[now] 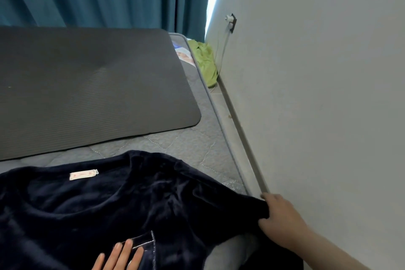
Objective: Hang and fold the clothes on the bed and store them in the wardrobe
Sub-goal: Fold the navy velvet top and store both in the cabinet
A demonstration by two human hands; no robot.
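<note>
While the navy fleece top (105,210) lies collar-up across the bed (197,144), the right hand (278,215) pinches its sleeve end at the wall-side edge; the left hand (119,257) presses flat, fingers straight, beside the pocket.

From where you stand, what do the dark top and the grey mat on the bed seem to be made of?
The dark top looks like plush fleece or velour: navy, soft sheen, fuzzy pile. The grey mat looks like foam, perhaps rubber: matte, fine ridges, rounded corners.
</note>
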